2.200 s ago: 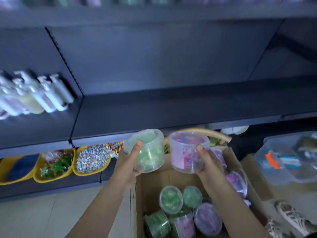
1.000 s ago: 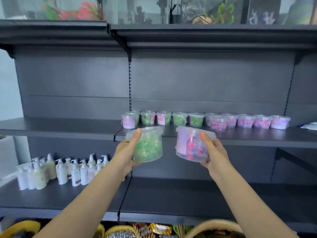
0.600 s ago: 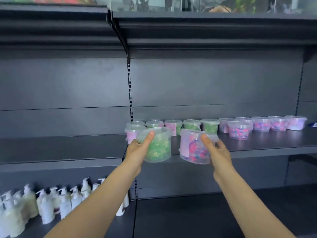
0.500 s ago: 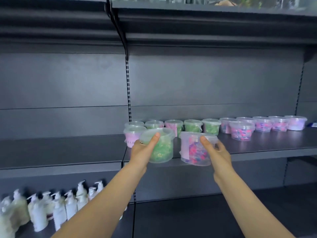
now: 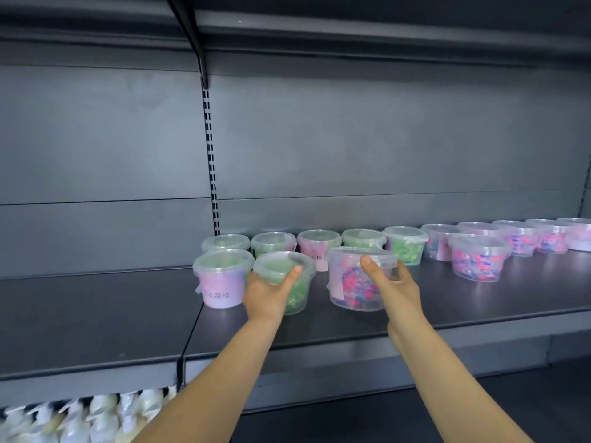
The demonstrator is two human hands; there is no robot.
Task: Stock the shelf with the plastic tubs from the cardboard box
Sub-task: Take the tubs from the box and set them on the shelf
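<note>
Gripping green tub (image 5: 299,294) with left grip (image 5: 267,292), pink-blue tub (image 5: 350,287) with right grip (image 5: 395,289), both seemingly down on shelf (image 5: 479,303); lilac tub (image 5: 220,282) just left of left grip.

**Head view, the person's limbs.** The left forearm (image 5: 217,372) shows on the left and the right forearm (image 5: 447,372) on the right. Both are bare along their whole visible length, slender and smooth, and taper toward the wrist. The left hand (image 5: 268,292) and the right hand (image 5: 396,289) are likewise bare. Each thumb carries a short, rounded nail: left thumb (image 5: 295,270), right thumb (image 5: 367,262). The fingers (image 5: 406,278) of the right hand show only in part beyond its thumb; those of the left hand are hidden. The near ends of both forearms are cut by the picture's edge.
</note>
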